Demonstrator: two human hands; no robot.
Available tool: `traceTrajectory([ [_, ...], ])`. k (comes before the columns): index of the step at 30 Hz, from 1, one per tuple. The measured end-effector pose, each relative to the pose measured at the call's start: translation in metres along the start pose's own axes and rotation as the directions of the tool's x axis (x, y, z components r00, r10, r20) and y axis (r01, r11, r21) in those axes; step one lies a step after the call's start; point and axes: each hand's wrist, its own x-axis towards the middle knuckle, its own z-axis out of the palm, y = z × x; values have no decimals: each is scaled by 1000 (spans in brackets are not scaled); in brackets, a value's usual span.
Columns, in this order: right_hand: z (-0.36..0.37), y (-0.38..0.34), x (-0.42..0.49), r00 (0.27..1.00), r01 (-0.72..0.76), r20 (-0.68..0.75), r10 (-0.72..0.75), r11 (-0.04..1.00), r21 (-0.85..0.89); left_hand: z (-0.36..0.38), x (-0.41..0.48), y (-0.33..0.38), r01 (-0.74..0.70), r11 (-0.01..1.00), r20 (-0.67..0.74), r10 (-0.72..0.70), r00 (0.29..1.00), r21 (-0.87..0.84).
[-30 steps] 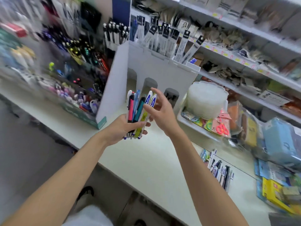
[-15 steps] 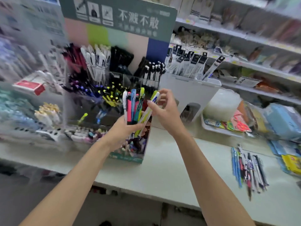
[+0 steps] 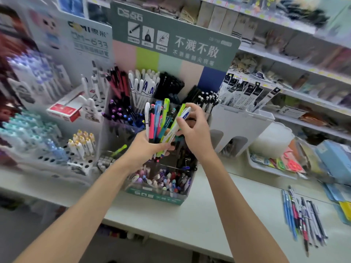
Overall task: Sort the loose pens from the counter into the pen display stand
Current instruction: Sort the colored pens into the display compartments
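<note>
holding a bunch of pens [image 3: 158, 120] upright, the left hand [image 3: 144, 147] has its fingers wrapped tight around their lower ends, right in front of the pen display stand [image 3: 161, 199]. the right hand [image 3: 196, 133] pinches one white pen [image 3: 179, 123] with a blue end, thumb and fingers curled on it near the top. that pen leans to the right, away from the others, and its low end seems to be tucked in the left hand's grip.

to do this step well, i think the left hand should loosen just a little, so the white pen slides out and the rest do not fall. pull it along its own length, not sideways. then find the slot with pens of the same kind. some white pens with blue marks [image 3: 144, 86] stand in the back row, and that looks like a good match. set it in the same way up as its neighbors.

more loose pens [image 3: 302, 215] lie on the counter [image 3: 190, 221], off to the right, well apart from the stand.
</note>
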Motion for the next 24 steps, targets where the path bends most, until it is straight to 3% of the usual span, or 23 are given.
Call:
traceTrajectory([
  [6,51,-20,17,980,10,-200,-3,999,35,-51,10,16,21,999,9,-21,1000,-35],
  [10,58,-40,42,895,59,-446,2,991,122,-93,12,25,37,997,7,-37,999,-68],
  [13,61,-59,72,844,105,-535,-37,990,97,-120,16,30,0,997,-24,-2,1000,-82],
  [20,92,-76,120,741,245,-558,-374,924,-293,-145,32,46,-63,997,-22,62,998,-45],
  [24,109,-60,124,791,281,-391,-469,848,-449,-152,35,46,-76,995,-30,74,997,-59],
])
